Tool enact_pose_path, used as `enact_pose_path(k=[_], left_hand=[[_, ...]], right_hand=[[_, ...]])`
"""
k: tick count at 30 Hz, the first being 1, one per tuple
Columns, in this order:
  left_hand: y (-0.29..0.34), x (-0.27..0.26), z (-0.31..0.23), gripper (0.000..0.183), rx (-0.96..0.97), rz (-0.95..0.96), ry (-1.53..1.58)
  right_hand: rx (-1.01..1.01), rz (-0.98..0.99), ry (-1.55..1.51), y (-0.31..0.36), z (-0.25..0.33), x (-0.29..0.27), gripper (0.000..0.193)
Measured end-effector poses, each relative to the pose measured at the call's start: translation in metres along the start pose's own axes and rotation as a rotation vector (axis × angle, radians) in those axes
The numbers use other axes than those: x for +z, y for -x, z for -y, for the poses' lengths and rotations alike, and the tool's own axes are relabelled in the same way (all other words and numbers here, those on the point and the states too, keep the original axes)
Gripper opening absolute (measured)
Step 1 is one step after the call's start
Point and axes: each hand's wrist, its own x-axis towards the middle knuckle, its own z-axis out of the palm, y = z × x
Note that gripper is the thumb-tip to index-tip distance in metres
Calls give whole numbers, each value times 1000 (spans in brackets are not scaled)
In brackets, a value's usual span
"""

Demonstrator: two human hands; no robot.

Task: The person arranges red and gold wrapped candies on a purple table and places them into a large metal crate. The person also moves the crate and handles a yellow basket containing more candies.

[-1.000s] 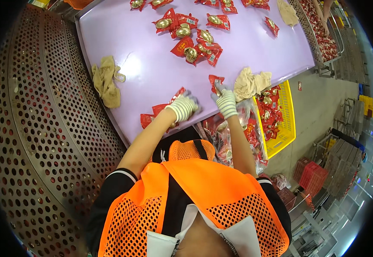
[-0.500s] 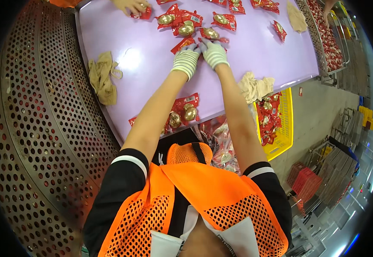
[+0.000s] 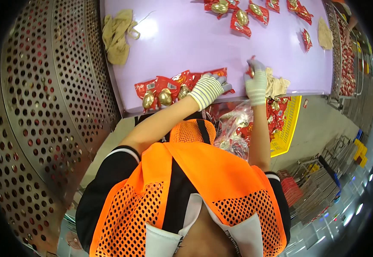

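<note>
Red packets with gold ovals (image 3: 166, 97) are lying in a row along the near edge of the lilac table (image 3: 186, 38), overlapping, three gold shapes plainly showing. Your left hand (image 3: 208, 90), gloved in stripes, is resting over the row's right end. Its fingers are lying close together over the red wrapping; whether they are pinching a packet, you cannot be told from this view.

Your right hand (image 3: 256, 81) is standing apart from the row, just beside a crumpled tan cloth (image 3: 276, 84). Thumb and fingers are closing on a red packet (image 3: 250, 72), by the look of it; mostly the wrapper is showing, the rest hiding under the glove.

Progress, as judged: the near row is looking gathered, apart from the packet at your right hand. Loose packets (image 3: 241, 17) are lying at the far side, well out from your hands, and one lone packet (image 3: 307, 40) is sitting off to the right. Those are seeming not yet dealt with. Below the edge, more red packets are filling a yellow crate (image 3: 295, 124), next to a clear plastic bag (image 3: 233, 122); whether those are counting as finished, you are not being shown.
</note>
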Motion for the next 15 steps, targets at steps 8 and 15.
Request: enact_pose_path(k=[8,15], left_hand=[[104,-63,12,46,-247,-121,35],[177,-33,20,66,-620,-50,-8]], right_hand=[[-158,325,91,94,19,33,60],[-68,472,169,80,45,35,67]])
